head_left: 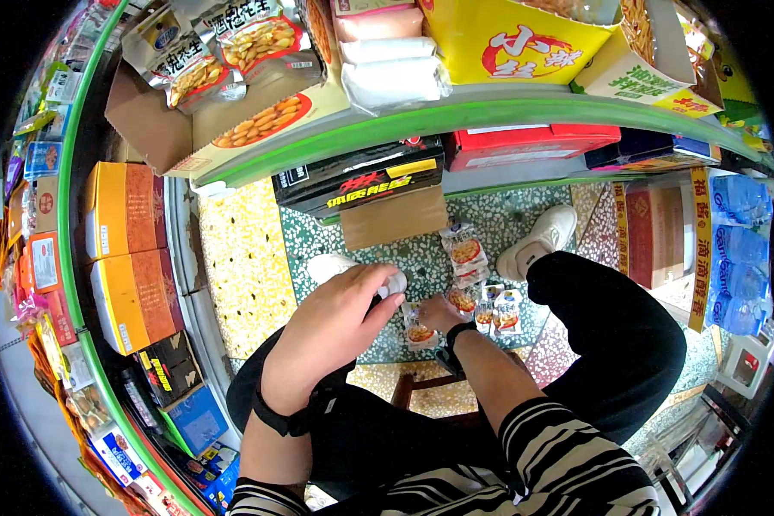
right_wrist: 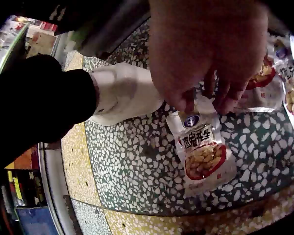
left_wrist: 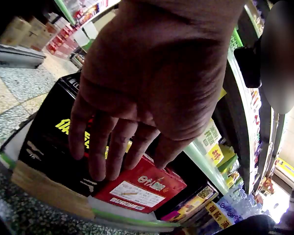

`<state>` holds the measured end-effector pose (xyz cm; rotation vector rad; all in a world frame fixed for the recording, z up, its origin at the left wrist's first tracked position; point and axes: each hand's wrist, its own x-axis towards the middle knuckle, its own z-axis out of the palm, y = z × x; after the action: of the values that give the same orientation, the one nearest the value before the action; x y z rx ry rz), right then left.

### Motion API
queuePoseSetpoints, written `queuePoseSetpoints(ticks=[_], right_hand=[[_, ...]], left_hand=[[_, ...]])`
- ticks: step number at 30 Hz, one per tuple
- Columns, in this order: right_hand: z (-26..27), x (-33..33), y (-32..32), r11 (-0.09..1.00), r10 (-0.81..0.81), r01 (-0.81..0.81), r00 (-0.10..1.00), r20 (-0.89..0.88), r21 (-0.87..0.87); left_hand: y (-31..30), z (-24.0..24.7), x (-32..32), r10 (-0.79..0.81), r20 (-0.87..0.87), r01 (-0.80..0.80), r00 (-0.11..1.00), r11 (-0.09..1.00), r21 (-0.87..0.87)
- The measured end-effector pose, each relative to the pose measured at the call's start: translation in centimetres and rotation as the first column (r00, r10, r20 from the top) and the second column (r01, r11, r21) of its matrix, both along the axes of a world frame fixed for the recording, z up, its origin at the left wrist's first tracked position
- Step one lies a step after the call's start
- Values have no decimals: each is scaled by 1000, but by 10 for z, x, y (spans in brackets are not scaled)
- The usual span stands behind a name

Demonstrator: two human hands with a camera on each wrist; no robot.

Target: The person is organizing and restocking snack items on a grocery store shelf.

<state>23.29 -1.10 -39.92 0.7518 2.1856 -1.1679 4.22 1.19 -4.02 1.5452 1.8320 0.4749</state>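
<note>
My right hand (head_left: pixel 441 314) is low over the floor and pinches the top end of a silver peanut packet (right_wrist: pixel 201 147) between thumb and fingers. This packet lies flat, its red-rimmed picture of nuts facing up. Beside it on the floor are several more peanut packets (head_left: pixel 466 251), some overlapping in a row running away from me. My left hand (head_left: pixel 340 322) hangs palm-down above my left shoe, and its fingers (left_wrist: pixel 118 142) are loosely bent with nothing in them in the left wrist view. A small whitish thing (head_left: pixel 393 284) shows beside its fingers in the head view.
Ahead, a green-edged shelf (head_left: pixel 507 116) carries an open carton of peanut packets (head_left: pixel 224 112). Under it stand a black box (head_left: pixel 361 176) with a hanging cardboard flap and a red box (head_left: pixel 533 146). Orange boxes (head_left: pixel 125 211) are stacked left; bottled water (head_left: pixel 740 249) stands right.
</note>
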Motion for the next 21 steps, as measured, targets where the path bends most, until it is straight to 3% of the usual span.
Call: queuePoseSetpoints(ticks=[2,5,7,10,12,13,14,15,16,18,21], right_hand=[[8,-4,3,994,90,-81,986,143,-71],[-15,7,-11,993,-109,112,991,72,-41],[-8,13,-12,1000,-16,18,993,-115,18],[6,18,16,977,-111,163,939,-324,138],[-12,25,42,965,-223,262,872,-436,30],[-1,29,58,909,-350,416,793,-499,23],[30,23,81,803,-595,562,742,-308,-198],[37,23,106,836,-544,542,799,-257,-83],[-15,36,120,844,-517,530,766,-382,-81],[29,35,158,875,-459,484,841,-287,17],[16,36,188,862,-409,474,860,-306,180]], left_hand=[[2,1,0,2,8,-2,1000,1000,3],[2,-1,1,-3,12,3,1000,1000,13],[2,-3,1,-17,-1,17,1000,1000,2],[0,-4,1,-17,-33,17,999,1000,-5],[0,-4,-1,-17,-35,16,999,1000,-12],[-1,-4,-1,-15,-33,15,999,1000,-19],[-1,-3,0,-3,-17,3,1000,1000,-14],[-1,-4,0,-4,-20,4,1000,1000,-5],[-2,-5,1,-4,-23,4,1000,1000,4],[-2,-5,1,-13,-33,14,999,1000,20],[-1,-5,1,-17,-37,16,999,1000,-12]])
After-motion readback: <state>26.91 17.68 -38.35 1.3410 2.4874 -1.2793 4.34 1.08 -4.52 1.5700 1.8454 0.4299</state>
